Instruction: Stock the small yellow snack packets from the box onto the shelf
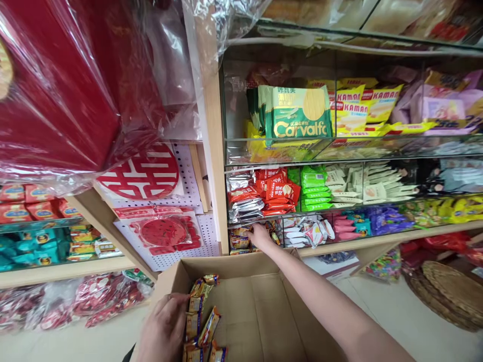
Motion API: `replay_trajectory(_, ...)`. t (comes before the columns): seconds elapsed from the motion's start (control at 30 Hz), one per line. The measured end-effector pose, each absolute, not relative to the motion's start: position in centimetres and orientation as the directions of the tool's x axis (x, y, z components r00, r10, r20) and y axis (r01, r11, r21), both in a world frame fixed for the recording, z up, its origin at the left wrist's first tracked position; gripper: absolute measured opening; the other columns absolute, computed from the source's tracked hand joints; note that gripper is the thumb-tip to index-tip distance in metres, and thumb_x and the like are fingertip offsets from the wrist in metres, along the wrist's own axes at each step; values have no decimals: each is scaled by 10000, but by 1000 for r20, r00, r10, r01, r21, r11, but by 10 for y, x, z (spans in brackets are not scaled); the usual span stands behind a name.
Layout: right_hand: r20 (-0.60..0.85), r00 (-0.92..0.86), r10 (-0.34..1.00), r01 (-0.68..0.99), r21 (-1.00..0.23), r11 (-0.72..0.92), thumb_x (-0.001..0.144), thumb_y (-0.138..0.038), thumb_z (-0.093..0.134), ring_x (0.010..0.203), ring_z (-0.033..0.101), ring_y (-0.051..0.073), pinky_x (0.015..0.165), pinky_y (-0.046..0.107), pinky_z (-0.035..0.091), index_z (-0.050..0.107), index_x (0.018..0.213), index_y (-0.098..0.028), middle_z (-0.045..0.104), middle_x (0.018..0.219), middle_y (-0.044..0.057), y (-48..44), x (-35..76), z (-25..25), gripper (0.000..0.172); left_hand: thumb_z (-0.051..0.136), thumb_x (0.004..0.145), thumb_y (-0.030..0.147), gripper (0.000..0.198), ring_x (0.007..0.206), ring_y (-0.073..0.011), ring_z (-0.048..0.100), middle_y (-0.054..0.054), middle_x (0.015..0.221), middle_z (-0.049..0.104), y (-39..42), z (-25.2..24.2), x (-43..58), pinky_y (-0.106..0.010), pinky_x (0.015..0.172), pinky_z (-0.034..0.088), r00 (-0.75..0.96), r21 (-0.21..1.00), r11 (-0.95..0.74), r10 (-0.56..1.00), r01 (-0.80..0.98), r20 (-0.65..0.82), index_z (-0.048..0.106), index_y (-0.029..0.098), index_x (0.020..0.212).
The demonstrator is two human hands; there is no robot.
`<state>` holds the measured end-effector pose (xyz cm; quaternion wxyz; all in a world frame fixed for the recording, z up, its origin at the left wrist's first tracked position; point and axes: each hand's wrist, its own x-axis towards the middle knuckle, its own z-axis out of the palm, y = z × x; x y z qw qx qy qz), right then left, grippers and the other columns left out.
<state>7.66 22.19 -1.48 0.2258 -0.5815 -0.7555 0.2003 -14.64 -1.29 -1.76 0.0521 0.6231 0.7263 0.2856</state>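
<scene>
The box [264, 301] sits at the bottom middle. Snack packs [199, 322] lie in its left side, touching the left hand [164, 329]. The right hand [258, 235] is at the shelf [377, 243] above the box.

Orange-gold snack packets [199, 322] in cardboard box [264, 306]

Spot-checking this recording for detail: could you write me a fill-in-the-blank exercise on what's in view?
1. The left hand rests on snack packets inside a box made of ____.
2. The right hand reaches the shelf compartment just below the silver packets and the ____ ones beside them.
3. The Carvalfc packs higher up are ____ in colour.

Missing words: cardboard; red; green.
</scene>
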Motion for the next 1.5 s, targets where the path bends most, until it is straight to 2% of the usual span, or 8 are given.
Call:
replay_trajectory(0.2,189,-226,956,784,-547,294,770,-240,565,848,603,160,750,228,424,602,964,-177,652,937,41,220,118,-15,208,422,813,329,183,898,-136,578,16,955,620,-13,-22,-149,-225,761,458,-198,459,45,936,887,292,579,273,890)
replay_trajectory(0.47,248,-81,965,896,-406,179,833,-173,436,931,570,226,800,281,396,574,1013,-77,603,1004,178,223,135,-15,245,426,812,332,170,924,-132,557,26,959,612,-12,-27,-153,-252,797,446,-154,415,32,952,909,265,567,290,899)
replay_trajectory(0.73,132,-185,974,941,-262,215,800,-27,367,801,610,213,730,287,420,630,905,-89,643,861,158,238,121,-8,290,450,794,315,163,874,-139,581,14,925,631,-8,-21,-150,-262,767,464,-109,370,-12,946,929,304,592,277,866)
replay_trajectory(0.87,133,-176,975,951,-234,203,800,-13,335,918,568,233,809,324,400,601,991,-76,608,954,185,223,120,-3,334,459,783,317,174,856,-151,588,0,904,645,-6,-18,-149,-264,757,464,-74,332,-45,938,942,338,608,260,851)
replay_trajectory(1.0,153,-74,986,963,-247,110,810,-60,345,1118,424,275,900,374,349,455,1193,-54,391,1260,240,206,116,-7,399,449,783,344,197,865,-167,580,-9,917,647,-6,-16,-147,-280,756,449,-60,291,-38,946,956,319,607,253,857)
replay_trajectory(1.13,117,31,993,908,-419,21,746,-161,518,1218,298,316,957,371,308,405,1213,-9,256,1335,261,205,114,-14,504,434,775,363,234,851,-187,576,-20,915,650,-5,-11,-142,-303,746,442,-42,269,-38,957,962,288,612,241,866)
replay_trajectory(1.27,125,67,990,859,-512,7,743,-250,558,1224,303,278,973,324,298,417,1192,-21,316,1299,243,214,117,-13,523,412,781,368,260,876,-201,565,-31,926,645,-4,-8,-135,-324,779,426,-33,251,-34,965,968,259,605,226,883)
replay_trajectory(1.5,127,52,991,812,-583,32,755,-226,534,994,506,203,861,268,381,515,1089,-107,543,1055,133,220,130,-2,355,425,775,361,245,864,-206,571,-25,900,659,-4,-10,-134,-328,790,420,-3,201,-52,965,978,261,615,235,866)
